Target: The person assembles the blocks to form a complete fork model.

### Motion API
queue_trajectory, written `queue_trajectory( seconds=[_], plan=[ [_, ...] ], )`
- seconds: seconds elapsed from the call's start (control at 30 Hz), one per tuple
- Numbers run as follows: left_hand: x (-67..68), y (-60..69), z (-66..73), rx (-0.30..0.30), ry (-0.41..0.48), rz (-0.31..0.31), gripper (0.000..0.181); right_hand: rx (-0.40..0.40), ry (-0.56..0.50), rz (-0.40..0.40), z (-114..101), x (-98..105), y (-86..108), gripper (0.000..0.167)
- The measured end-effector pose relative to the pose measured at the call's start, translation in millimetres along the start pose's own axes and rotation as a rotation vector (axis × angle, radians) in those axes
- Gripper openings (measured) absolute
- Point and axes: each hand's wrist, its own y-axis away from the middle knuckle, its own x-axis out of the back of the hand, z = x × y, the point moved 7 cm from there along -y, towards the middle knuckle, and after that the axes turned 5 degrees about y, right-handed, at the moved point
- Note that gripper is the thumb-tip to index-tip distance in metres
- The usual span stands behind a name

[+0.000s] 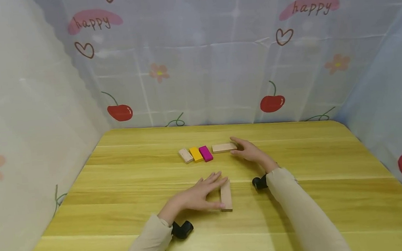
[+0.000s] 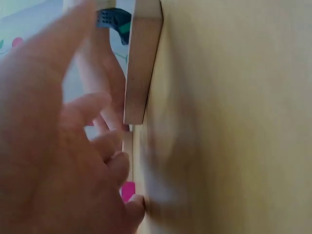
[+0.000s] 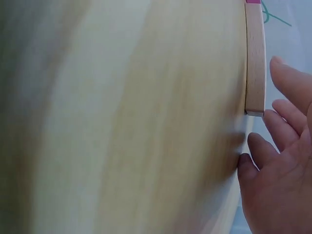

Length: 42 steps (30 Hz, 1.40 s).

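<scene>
Centring a clock on the near plain block (image 1: 226, 197), with twelve at the far edge of the desk (image 1: 307, 152), we are finding the left hand (image 1: 198, 194) at nine o'clock. Its fingers are stretching out, spread apart, and are partly hiding the block's twelve o'clock end. Its thumb is lying by the six o'clock end, but the left wrist view is blurring it, so we are not managing to judge contact. That view is also cutting the block off at its top edge.

At twelve o'clock from the near block, the far plain block (image 1: 222, 148) is lying crosswise. The right hand (image 1: 250, 151) is hovering at that far block's three o'clock end, its fingers relaxing and thumb standing away from them; we are not able to tell whether it is touching the wood. The right wrist view is cropping this hand at the right edge.

At about eleven o'clock from the near block, a magenta piece (image 1: 206, 153), an orange piece (image 1: 196, 154) and a small pale piece (image 1: 185, 155) are sitting side by side. In the left wrist view, we are seeing the magenta piece only as a patch beyond the fingers; the right wrist view is clipping it at the top.
</scene>
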Motion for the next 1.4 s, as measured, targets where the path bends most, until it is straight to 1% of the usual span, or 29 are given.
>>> queue_trajectory(
  seconds=[0.13,0.23,0.37,0.53,0.67,0.87,1.0,1.13,1.3,1.4],
  plan=[
    [-5.9,3.9,-3.7,0.022,-0.021,-0.009,0.08,0.004,0.017,0.012,3,-1,-1.6,0.054],
    [-8.2,5.8,-4.8,0.034,-0.052,0.0,0.078,0.01,0.072,0.049,3,0,-2.6,0.046],
    [-9.6,6.2,-6.3,0.032,-0.106,0.022,0.077,-0.006,0.158,0.111,4,4,-4.4,0.038],
    [-9.4,5.5,-6.8,0.024,-0.14,0.037,0.077,-0.012,0.207,0.153,1,7,-2.9,0.033],
    [-9.5,5.0,-8.6,0.029,-0.15,0.047,0.077,-0.016,0.212,0.169,-3,9,-0.7,0.032],
    [-11.5,5.3,-9.5,0.046,-0.16,0.042,0.077,-0.032,0.218,0.176,-5,9,1.5,0.031],
    [-11.9,6.1,-11.5,0.076,-0.151,0.048,0.076,-0.025,0.215,0.175,-8,9,4.2,0.032],
    [-12.2,7.0,-12.6,0.1,-0.14,0.066,0.075,-0.014,0.19,0.179,-10,11,10.7,0.033],
    [-10.7,8.1,-10.7,0.091,-0.132,0.079,0.075,-0.005,0.186,0.212,-16,17,21.5,0.032],
    [-10.0,8.8,-10.9,0.095,-0.127,0.084,0.075,-0.014,0.167,0.21,-21,18,30.2,0.032]
  ],
)
